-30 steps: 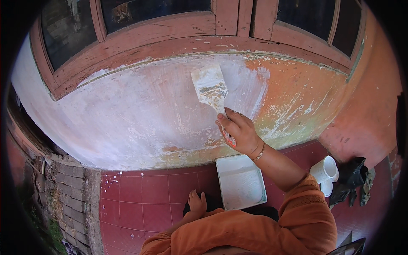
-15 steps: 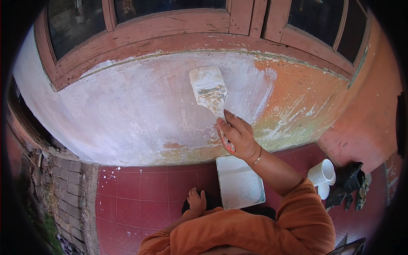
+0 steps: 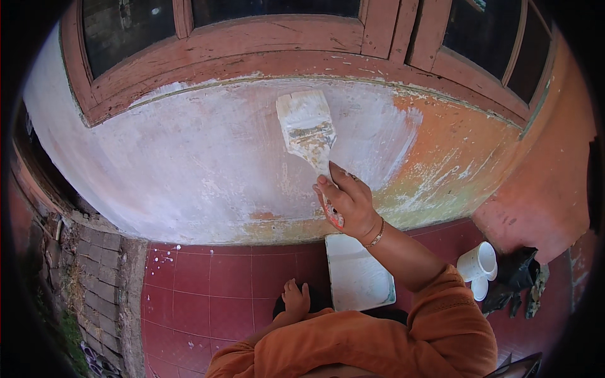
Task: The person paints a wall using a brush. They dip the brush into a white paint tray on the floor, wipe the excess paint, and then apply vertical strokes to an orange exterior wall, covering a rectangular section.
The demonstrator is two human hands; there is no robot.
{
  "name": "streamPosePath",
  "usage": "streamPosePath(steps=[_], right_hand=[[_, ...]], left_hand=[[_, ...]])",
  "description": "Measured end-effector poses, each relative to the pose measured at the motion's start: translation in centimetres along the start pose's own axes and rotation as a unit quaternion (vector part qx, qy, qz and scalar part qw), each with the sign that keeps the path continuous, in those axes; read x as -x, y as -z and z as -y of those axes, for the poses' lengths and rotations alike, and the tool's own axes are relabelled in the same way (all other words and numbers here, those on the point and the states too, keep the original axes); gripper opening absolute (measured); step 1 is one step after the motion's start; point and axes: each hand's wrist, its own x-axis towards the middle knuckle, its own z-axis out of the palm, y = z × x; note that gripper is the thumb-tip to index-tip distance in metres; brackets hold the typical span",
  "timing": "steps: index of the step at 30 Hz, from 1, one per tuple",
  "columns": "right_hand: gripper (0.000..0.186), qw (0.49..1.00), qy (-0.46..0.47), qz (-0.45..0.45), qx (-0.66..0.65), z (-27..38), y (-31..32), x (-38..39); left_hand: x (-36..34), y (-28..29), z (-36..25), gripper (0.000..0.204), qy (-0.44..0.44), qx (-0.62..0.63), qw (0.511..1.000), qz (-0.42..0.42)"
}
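My right hand point(image 3: 350, 201) is closed round the handle of a wide paintbrush point(image 3: 307, 126) caked with white paint. The bristles point up toward the window and lie at the upper part of the wall point(image 3: 189, 164), on an area coated with thin white paint. Orange old paint point(image 3: 441, 138) shows to the right of that area. On my dark-clad knee rests my left hand point(image 3: 295, 298), holding nothing, its thumb apart from its fingers. A white paint tray point(image 3: 359, 277) stands on the floor between my knees and the wall.
A reddish-brown wooden window frame point(image 3: 265, 39) runs above the wall. White plastic containers point(image 3: 477, 262) and a black plastic bag point(image 3: 513, 274) lie on the red tiled floor point(image 3: 230, 277) at right. Paint drops spot the tiles near the paved strip point(image 3: 97, 277) at left.
The brush in my right hand has moved a little up and to the left along the wall. My left hand stays on the knee. The whole view has shifted slightly.
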Motion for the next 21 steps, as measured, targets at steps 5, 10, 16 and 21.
streamPosePath(steps=[5,10,16,21], right_hand=[[0.044,0.999,0.020,0.005,0.030,-2.9,-3.2,0.7],[0.044,0.997,-0.019,0.071,-0.004,0.2,-2.7,3.5],[0.046,0.999,0.021,-0.026,-0.011,0.4,-2.6,-1.3],[0.045,0.997,0.025,0.070,0.014,-1.8,-4.6,0.7]], left_hand=[[0.0,-0.3,0.8,0.058,-0.006,0.010,1.000,-0.012],[-0.2,0.0,1.2,0.058,0.012,0.041,0.999,-0.013],[-0.1,0.0,0.8,0.057,-0.003,0.022,1.000,-0.007],[-0.1,-0.3,1.3,0.057,0.000,0.032,0.999,-0.016]])
